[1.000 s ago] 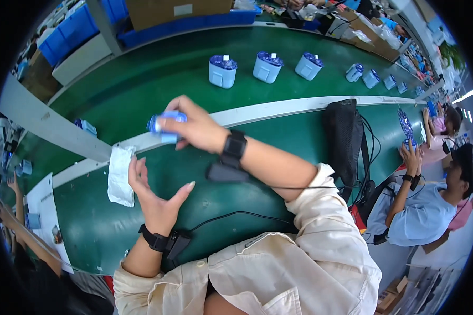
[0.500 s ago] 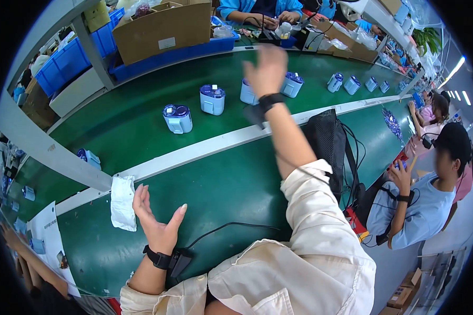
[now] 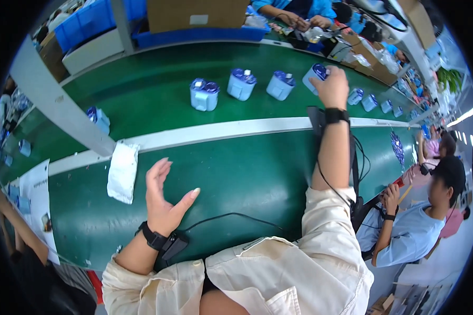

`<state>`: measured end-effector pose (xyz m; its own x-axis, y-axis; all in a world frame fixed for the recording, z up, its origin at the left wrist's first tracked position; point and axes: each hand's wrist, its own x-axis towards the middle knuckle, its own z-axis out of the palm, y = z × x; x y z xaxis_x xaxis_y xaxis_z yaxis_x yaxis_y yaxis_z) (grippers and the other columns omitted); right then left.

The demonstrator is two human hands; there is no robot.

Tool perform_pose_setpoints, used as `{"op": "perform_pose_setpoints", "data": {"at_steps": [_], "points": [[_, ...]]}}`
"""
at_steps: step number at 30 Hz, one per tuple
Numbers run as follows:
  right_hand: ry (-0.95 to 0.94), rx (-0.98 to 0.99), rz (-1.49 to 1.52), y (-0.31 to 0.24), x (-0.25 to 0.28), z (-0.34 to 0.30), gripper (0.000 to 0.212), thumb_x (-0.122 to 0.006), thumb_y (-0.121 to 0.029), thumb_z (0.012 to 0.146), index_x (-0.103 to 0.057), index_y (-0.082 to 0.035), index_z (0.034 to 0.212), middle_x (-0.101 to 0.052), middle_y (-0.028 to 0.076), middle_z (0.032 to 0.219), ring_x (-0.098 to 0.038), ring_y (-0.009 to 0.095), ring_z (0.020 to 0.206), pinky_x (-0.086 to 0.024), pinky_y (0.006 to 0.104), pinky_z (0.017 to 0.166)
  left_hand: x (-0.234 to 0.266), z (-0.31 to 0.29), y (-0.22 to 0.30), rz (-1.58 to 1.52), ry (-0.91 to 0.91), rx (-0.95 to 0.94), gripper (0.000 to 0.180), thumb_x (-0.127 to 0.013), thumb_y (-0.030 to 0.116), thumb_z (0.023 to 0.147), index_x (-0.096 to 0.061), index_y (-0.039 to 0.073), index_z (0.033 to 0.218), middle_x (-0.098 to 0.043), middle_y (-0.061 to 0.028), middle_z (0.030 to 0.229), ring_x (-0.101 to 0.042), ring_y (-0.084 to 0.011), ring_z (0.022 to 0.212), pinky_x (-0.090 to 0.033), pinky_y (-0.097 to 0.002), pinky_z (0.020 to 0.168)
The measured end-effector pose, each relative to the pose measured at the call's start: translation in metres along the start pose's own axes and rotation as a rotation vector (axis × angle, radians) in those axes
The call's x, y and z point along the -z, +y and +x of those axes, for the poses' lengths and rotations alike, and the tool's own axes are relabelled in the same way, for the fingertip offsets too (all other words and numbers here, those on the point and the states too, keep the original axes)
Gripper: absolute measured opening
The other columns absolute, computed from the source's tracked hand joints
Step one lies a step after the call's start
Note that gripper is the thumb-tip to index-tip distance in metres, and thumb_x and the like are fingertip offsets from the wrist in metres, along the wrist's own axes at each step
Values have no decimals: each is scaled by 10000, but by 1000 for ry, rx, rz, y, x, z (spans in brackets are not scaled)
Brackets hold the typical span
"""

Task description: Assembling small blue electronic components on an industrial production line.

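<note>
Right hand [image 3: 333, 90] gripping a pale-blue container [image 3: 309, 74] beyond the white rail [image 3: 220, 128].
Its fingers are closed around that container, over the green belt [image 3: 157, 89] on the rail's far side; whether the base touches the belt I cannot tell. Three similar containers [image 3: 242, 88] stand beyond the rail's middle stretch. On the rail's near side, the left hand [image 3: 164, 205] hovers over the green desk [image 3: 247, 184], fingers and thumb wide apart. A white packet [image 3: 123, 174] lies at the rail's left part.
</note>
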<state>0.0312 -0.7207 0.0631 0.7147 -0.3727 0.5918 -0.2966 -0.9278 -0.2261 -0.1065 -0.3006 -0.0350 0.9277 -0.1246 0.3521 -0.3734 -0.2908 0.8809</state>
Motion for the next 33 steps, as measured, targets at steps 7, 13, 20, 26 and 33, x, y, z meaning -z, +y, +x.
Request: {"op": "perform_pose_setpoints", "data": {"at_steps": [7,13,20,26,33], "points": [[-917,954,951,-148,66,-105,509,-848,-136,654,-605,-29,1088,-603,119,1113,-608,250,995,-490,346,836,10,18,5,-562,-342,95,1010,-884,157,643,-281,6,1439,-445,-156,1361,-477,-284,1264,-377,-420,1068],[-958,1052,1268,-183,57,-148,455,-817,-148,699,-611,2,1077,-589,135,1116,-594,296,962,-483,339,851,18,14,9,-408,-484,-60,1049,-909,208,614,-290,8,1437,-516,-158,1317,-540,-266,1212,-426,-366,1011],[-854,1024,1235,-172,61,-141,353,-823,-173,689,-662,-8,956,-601,124,1019,-575,277,871,-470,337,757,5,4,12,-161,-208,-143,907,-892,250,630,-397,10,1352,-603,-167,1145,-630,-294,1022,-507,-363,865],[-712,973,1095,-177,74,-152,304,-813,-154,704,-683,-9,937,-610,99,895,-554,230,773,-447,328,685,1,3,14,6,-33,-125,824,-883,270,628,-451,21,1284,-610,-159,1076,-640,-310,950,-520,-370,815],[-783,931,1196,-180,72,-153,297,-815,-172,694,-690,-22,917,-602,90,864,-543,230,738,-440,329,661,6,4,11,-92,-104,-170,833,-905,289,592,-457,29,1244,-610,-154,1085,-644,-309,949,-522,-362,805]]}}
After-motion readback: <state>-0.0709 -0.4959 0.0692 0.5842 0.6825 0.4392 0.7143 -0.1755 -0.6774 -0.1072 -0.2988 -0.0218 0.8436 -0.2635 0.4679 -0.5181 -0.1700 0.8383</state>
